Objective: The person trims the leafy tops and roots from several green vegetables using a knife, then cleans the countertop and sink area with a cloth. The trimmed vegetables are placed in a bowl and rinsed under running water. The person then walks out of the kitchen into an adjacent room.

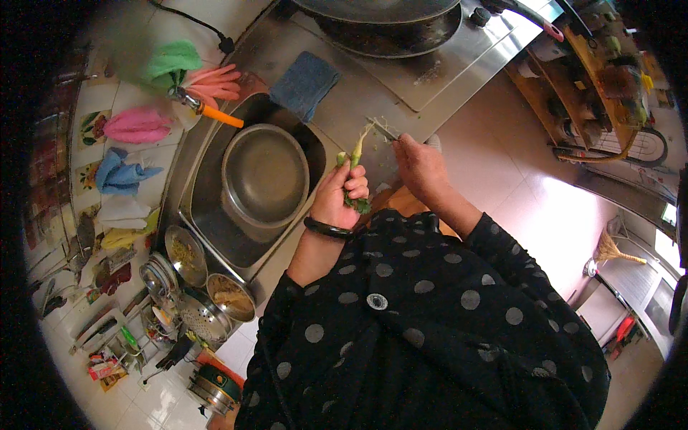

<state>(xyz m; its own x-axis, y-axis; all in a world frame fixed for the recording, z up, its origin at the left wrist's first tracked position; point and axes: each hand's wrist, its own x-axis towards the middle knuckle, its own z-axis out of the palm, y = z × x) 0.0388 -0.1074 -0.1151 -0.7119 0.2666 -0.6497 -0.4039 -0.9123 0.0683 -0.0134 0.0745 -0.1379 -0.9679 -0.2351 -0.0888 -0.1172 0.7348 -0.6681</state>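
My left hand [342,194] is closed around a small bunch of leafy green vegetable [357,152], its pale root end pointing up and its dark leaves showing below the fingers. My right hand [422,164] grips a knife [382,129] whose blade reaches to the thin roots at the tip of the bunch. Root threads and small green bits lie on the steel counter [371,107] beneath the blade. A black bangle [329,229] circles my left wrist.
Left of my hands, a large metal basin [267,174] sits in the sink [215,231] under an orange-tipped faucet [220,115]. A folded blue cloth [305,85] lies by the sink's edge. A wok [392,37] stands on the stove. Steel bowls [185,255] and a colander [203,317] are at lower left.
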